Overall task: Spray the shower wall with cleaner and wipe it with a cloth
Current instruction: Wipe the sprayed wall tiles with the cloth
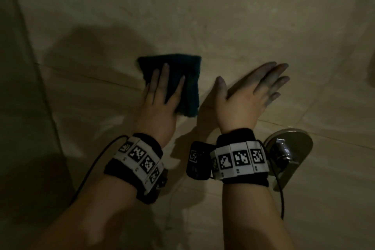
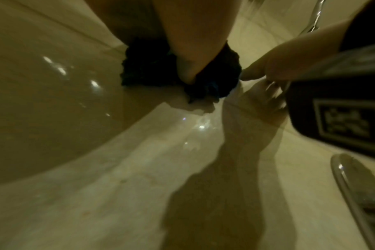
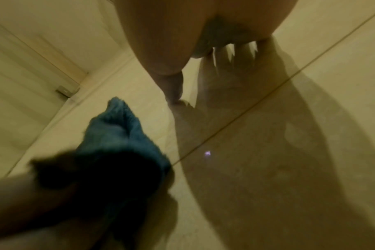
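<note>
A folded dark teal cloth (image 1: pixel 178 79) lies flat against the beige tiled shower wall (image 1: pixel 223 16). My left hand (image 1: pixel 162 91) presses it to the wall with straight, spread fingers. In the left wrist view the cloth (image 2: pixel 150 67) bulges out from under my palm. My right hand (image 1: pixel 253 89) is flat on the bare wall just right of the cloth, fingers straight and together, holding nothing. The right wrist view shows the cloth (image 3: pixel 118 135) at lower left and my right fingertips (image 3: pixel 203 50) touching the glossy tile. No spray bottle is in view.
A chrome shower valve plate with its handle (image 1: pixel 288 152) sticks out of the wall just below my right wrist. A wall corner (image 1: pixel 26 46) runs down the left side. A grout line (image 1: pixel 101 79) crosses behind the cloth. The tile shows wet glints (image 2: pixel 60 71).
</note>
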The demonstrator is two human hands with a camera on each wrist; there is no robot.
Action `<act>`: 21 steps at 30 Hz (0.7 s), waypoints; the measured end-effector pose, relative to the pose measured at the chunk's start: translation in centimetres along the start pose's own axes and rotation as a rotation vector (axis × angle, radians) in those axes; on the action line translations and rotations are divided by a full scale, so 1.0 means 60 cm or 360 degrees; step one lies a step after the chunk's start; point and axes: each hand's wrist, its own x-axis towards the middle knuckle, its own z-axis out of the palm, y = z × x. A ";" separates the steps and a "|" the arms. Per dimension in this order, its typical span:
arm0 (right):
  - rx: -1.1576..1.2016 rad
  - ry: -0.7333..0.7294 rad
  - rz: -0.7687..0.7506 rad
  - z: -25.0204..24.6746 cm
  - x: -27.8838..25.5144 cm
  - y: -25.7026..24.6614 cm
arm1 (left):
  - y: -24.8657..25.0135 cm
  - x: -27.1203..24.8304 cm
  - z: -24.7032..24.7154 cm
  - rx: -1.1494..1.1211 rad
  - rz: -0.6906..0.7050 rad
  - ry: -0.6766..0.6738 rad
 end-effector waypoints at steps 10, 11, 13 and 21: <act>-0.0037 -0.0062 -0.0011 -0.001 0.001 -0.019 | -0.024 0.088 -0.047 -0.0231 -0.0070 0.0204; -0.0060 -0.0086 -0.0051 0.001 0.000 -0.023 | -0.024 0.096 -0.053 -0.0246 -0.0096 0.0199; -0.0096 -0.0105 -0.0112 0.007 -0.004 -0.028 | -0.025 0.097 -0.054 -0.0230 -0.0066 0.0163; -0.0145 -0.0083 -0.0155 0.025 -0.019 -0.033 | -0.050 -0.020 0.001 -0.0060 -0.0154 0.0052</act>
